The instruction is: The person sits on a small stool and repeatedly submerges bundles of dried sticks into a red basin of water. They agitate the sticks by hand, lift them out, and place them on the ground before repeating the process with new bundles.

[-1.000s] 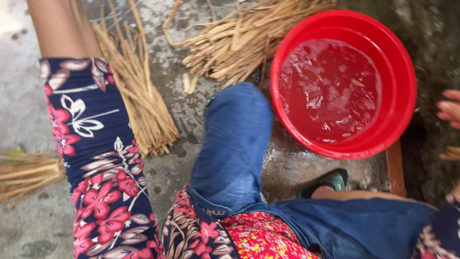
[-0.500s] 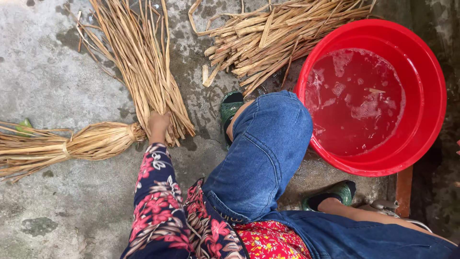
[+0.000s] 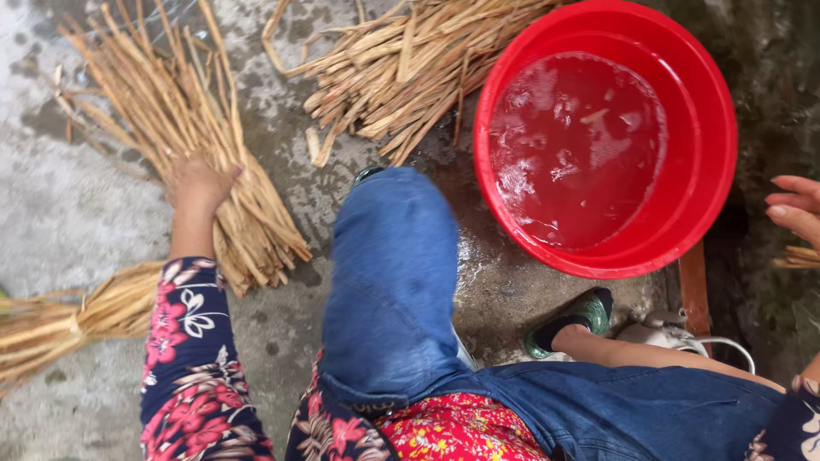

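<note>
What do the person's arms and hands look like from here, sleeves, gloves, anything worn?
Both hands are bare, no gloves. The left hand comes out of a dark navy sleeve printed with red, pink and white flowers. Of the right hand only the fingers show at the frame edge.

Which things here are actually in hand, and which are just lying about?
In hand:
- left hand resting on the loose straw bundle
- right hand open, beside a few stalks at the frame edge

Lying about:
- red basin of water
- cut straw pile
- tied sheaf
- white cable
</note>
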